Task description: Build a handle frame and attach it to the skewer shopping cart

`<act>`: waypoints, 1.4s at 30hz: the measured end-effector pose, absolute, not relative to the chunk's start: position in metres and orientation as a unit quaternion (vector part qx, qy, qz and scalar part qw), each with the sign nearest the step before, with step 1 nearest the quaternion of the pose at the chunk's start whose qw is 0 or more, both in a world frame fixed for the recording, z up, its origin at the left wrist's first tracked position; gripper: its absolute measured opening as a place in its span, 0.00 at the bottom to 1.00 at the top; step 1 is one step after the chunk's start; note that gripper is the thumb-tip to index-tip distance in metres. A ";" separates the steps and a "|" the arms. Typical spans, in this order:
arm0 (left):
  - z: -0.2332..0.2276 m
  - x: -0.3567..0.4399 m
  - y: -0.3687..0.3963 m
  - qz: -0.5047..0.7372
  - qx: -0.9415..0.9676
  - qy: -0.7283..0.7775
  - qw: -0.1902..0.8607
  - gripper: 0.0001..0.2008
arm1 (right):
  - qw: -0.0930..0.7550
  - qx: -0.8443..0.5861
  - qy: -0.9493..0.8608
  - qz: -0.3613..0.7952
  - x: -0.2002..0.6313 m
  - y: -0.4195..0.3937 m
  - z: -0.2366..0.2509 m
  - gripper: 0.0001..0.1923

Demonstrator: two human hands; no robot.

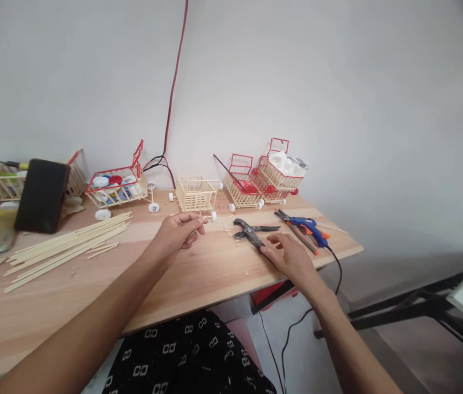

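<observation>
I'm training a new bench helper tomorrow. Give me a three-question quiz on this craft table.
1. True or false: the right hand rests on the black cutters.
2. What lies just right of the cutters? A) blue glue gun B) hammer C) ruler
3. Fill in: the left hand pinches a short wooden ____ in front of the plain stick basket.

Key: 1 true, its fingertips touch the handles. 2 A, the blue glue gun. 3 stick.
</observation>
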State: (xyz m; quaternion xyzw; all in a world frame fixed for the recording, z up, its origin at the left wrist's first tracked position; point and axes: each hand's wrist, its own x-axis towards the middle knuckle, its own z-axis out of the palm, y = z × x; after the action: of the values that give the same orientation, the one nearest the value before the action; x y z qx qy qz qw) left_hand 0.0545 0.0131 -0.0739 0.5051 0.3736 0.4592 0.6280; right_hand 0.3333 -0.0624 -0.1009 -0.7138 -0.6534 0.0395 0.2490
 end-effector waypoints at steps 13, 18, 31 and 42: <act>-0.068 0.054 0.006 0.430 0.546 0.360 0.622 0.13 | 0.284 -0.736 -0.612 0.043 0.325 -0.049 -0.090 0.14; -0.071 0.055 0.006 0.441 0.536 0.325 0.642 0.12 | 0.456 -0.645 -0.533 0.302 0.304 -0.072 -0.051 0.27; -0.083 0.058 0.010 0.389 0.565 0.356 0.635 0.14 | 0.572 -0.486 -0.443 0.490 0.244 -0.068 -0.065 0.21; -0.085 0.065 0.004 0.384 0.555 0.266 0.689 0.16 | 0.585 -0.376 -0.492 0.524 0.237 -0.055 -0.086 0.21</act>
State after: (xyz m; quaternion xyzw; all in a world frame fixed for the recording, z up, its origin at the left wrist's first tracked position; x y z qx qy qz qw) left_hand 0.0655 0.0036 -0.0852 0.5548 0.2659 0.3840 0.6885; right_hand 0.2369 -0.0553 -0.0855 -0.3757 -0.4916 0.5244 0.5850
